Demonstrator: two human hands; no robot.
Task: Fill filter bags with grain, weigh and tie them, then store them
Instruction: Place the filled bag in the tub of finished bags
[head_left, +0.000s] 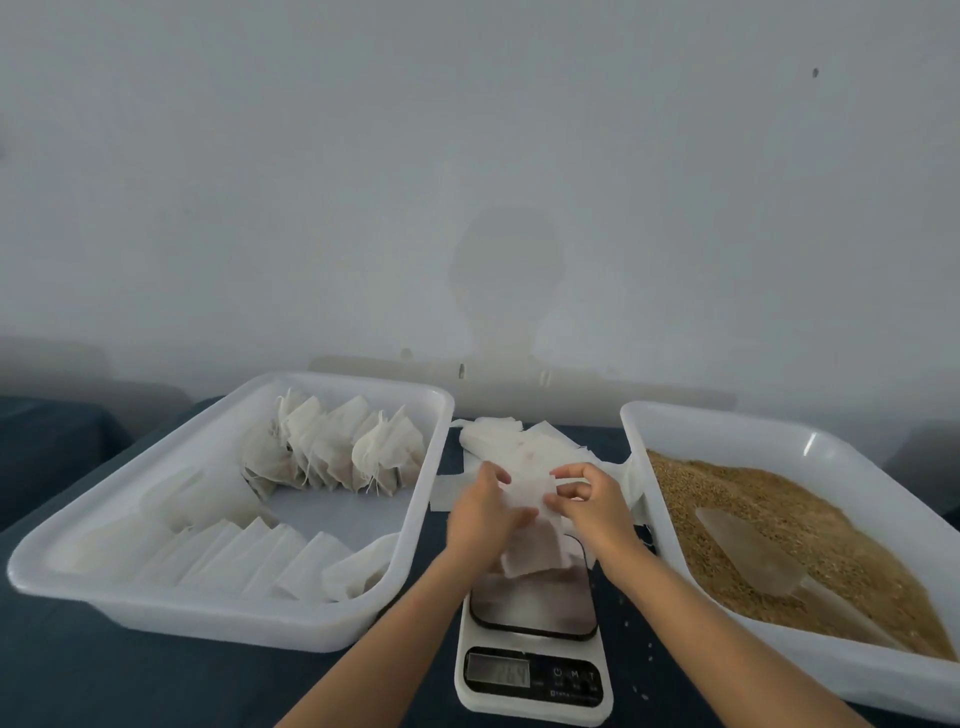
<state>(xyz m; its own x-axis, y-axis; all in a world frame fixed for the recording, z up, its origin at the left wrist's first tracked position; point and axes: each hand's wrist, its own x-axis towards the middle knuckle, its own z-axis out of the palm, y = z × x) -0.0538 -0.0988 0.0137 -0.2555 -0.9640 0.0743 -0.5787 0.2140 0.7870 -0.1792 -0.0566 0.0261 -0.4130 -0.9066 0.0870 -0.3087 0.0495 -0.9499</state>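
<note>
I see the bench (78, 670) under a dark blue cover. On it stand two white trays (171, 603) (779, 431), a scale (535, 699) between them, and loose empty filter bags (519, 441) behind.

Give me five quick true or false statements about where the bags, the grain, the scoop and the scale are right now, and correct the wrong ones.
1. Both hands hold a filter bag above the scale. True: the left hand and right hand pinch it.
2. The grain is in the left tray. False: it fills the right tray.
3. A clear scoop lies on the grain. True.
4. The tied bags sit on the scale. False: they are in the left tray.
5. The loose empty bags lie inside the right tray. False: they lie on the table between the trays.
</note>
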